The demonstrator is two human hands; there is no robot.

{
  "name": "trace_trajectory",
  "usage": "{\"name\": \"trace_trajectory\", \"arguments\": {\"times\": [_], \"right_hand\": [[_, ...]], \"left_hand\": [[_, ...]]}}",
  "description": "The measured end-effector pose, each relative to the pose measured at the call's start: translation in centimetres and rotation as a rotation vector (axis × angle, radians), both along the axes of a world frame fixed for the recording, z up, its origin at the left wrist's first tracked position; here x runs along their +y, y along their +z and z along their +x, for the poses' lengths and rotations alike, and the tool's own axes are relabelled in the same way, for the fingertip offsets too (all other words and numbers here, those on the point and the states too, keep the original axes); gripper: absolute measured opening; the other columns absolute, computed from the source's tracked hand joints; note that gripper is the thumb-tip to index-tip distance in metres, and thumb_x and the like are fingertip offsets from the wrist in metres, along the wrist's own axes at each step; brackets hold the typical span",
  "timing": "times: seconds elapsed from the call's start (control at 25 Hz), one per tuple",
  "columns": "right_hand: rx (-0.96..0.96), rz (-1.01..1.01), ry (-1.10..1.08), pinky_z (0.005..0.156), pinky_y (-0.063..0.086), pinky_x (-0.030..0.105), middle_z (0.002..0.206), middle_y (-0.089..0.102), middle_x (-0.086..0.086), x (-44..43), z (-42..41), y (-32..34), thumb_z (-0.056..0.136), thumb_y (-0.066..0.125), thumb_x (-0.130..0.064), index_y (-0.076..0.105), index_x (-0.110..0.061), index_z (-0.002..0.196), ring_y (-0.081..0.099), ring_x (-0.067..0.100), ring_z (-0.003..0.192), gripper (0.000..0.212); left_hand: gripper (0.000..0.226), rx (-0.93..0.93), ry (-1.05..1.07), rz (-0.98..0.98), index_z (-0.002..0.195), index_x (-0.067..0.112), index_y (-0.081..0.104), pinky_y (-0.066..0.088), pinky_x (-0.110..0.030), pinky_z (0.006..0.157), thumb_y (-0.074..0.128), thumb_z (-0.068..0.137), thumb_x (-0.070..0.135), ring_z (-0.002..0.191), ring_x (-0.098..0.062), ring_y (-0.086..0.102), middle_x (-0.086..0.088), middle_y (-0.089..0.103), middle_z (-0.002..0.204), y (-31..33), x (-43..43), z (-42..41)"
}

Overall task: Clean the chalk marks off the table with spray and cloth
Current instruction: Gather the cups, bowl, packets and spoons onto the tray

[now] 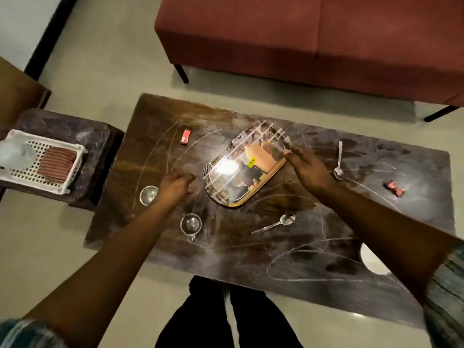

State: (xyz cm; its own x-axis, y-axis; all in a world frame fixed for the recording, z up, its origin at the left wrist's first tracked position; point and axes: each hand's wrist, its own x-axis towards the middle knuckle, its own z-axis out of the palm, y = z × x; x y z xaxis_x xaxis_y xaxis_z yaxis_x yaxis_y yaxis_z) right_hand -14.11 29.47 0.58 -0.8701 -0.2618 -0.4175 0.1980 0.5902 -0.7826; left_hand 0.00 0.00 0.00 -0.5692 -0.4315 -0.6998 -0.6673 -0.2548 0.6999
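Observation:
White chalk marks (296, 262) curve and smear across the dark wooden table (251, 249). A shiny oblong tray (241, 172) lies at the table's middle. My right hand (308, 169) reaches in from the right, its straight fingers touching the tray's right rim. Just left of the tray, and apart from it, my left hand (175, 184) has its fingers curled and holds nothing. A folded reddish-brown cloth (57, 164) lies in a white basket (72, 177) on the side table at the left. A pale blurred object (15, 154) sits beside the cloth.
On the table lie a red wrapper (185, 137), two spoons (339, 159) (276, 223), a red candy (395, 189), a steel bowl (149, 195), a glass cup (190, 224) and a white plate (371, 259). A red sofa (301, 33) stands beyond the table.

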Motion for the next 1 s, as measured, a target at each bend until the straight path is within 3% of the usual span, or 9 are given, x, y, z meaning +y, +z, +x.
{"name": "trace_trajectory", "arguments": {"times": [0.08,0.16,0.24,0.32,0.48,0.68,0.8,0.92,1.0], "right_hand": [[-0.031,0.004,-0.085,0.082,0.043,0.018,0.143,0.064,-0.003,0.0,-3.1,-3.4,0.107,0.056,-0.052,0.062,-0.025,0.145,0.061,0.017,0.123,0.047],[-0.084,0.053,-0.153,0.086,0.054,0.028,0.147,0.063,0.000,0.0,-6.0,-6.8,0.106,0.061,-0.050,0.055,-0.029,0.152,0.063,0.019,0.124,0.051],[-0.118,0.070,-0.199,0.102,0.059,0.049,0.155,0.058,0.005,-0.4,-8.5,-10.0,0.106,0.065,-0.039,0.045,-0.032,0.160,0.066,0.026,0.127,0.058],[-0.117,0.111,-0.190,0.097,0.062,0.055,0.157,0.056,0.005,-1.0,-10.4,-12.6,0.105,0.066,-0.030,0.039,-0.034,0.163,0.071,0.028,0.117,0.064],[-0.116,0.137,-0.218,0.078,0.066,0.046,0.124,0.071,-0.004,-2.4,-12.8,-15.5,0.105,0.065,-0.019,0.060,-0.030,0.144,0.074,0.022,0.096,0.041],[-0.061,0.120,-0.261,0.054,0.057,0.016,0.117,0.074,-0.004,-3.3,-14.6,-17.5,0.104,0.068,-0.014,0.071,-0.021,0.133,0.072,0.004,0.083,0.030],[-0.135,0.045,-0.291,0.061,0.063,0.023,0.113,0.078,0.000,-1.7,-13.8,-17.4,0.104,0.067,-0.013,0.074,-0.021,0.124,0.079,0.012,0.085,0.023],[-0.150,-0.041,-0.383,0.087,0.065,0.043,0.114,0.079,0.009,0.9,-10.4,-17.8,0.103,0.069,-0.011,0.076,-0.020,0.114,0.078,0.026,0.102,0.016],[-0.151,-0.096,-0.450,0.093,0.061,0.047,0.113,0.078,0.014,2.3,-6.9,-18.4,0.101,0.070,-0.009,0.076,-0.021,0.108,0.073,0.028,0.101,0.015]], "left_hand": [[0.013,-0.053,0.055,-0.057,0.094,0.014,0.067,0.048,-0.026,0.059,0.063,0.104,0.005,0.063,-0.014,0.060,-0.002,0.069,0.080,-4.0,-0.2,-1.4],[0.006,-0.122,0.031,-0.090,0.096,0.009,0.070,0.046,-0.026,0.059,0.067,0.100,0.005,0.060,-0.018,0.058,0.000,0.068,0.070,-8.0,0.1,-2.0],[0.011,-0.162,-0.021,-0.181,0.105,0.000,0.071,0.048,-0.036,0.068,0.073,0.094,0.003,0.072,-0.025,0.061,-0.013,0.068,0.081,-11.3,0.4,-2.9],[0.021,-0.194,-0.058,-0.243,0.111,-0.002,0.069,0.057,-0.045,0.079,0.076,0.091,0.001,0.084,-0.030,0.067,-0.022,0.072,0.095,-13.9,0.4,-3.3],[0.016,-0.216,-0.023,-0.097,0.104,0.009,0.064,0.062,-0.032,0.064,0.074,0.098,-0.002,0.067,-0.018,0.068,-0.012,0.071,0.089,-16.5,1.1,-2.9],[0.020,-0.153,0.015,-0.078,0.102,0.010,0.064,0.066,-0.023,0.057,0.063,0.103,-0.010,0.061,-0.005,0.075,0.003,0.074,0.072,-17.6,0.6,-2.6],[0.025,-0.070,0.060,-0.161,0.120,0.002,0.070,0.069,-0.028,0.066,0.061,0.102,-0.013,0.080,-0.016,0.079,0.000,0.080,0.088,-16.9,-1.1,-4.0],[0.033,-0.009,0.056,-0.265,0.132,0.000,0.070,0.068,-0.043,0.086,0.060,0.102,-0.012,0.096,-0.027,0.080,-0.014,0.078,0.110,-16.3,-3.1,-6.7],[0.033,0.011,0.021,-0.286,0.131,0.000,0.071,0.068,-0.029,0.068,0.059,0.103,-0.012,0.076,-0.006,0.081,-0.006,0.078,0.099,-16.1,-3.9,-8.5]]}}
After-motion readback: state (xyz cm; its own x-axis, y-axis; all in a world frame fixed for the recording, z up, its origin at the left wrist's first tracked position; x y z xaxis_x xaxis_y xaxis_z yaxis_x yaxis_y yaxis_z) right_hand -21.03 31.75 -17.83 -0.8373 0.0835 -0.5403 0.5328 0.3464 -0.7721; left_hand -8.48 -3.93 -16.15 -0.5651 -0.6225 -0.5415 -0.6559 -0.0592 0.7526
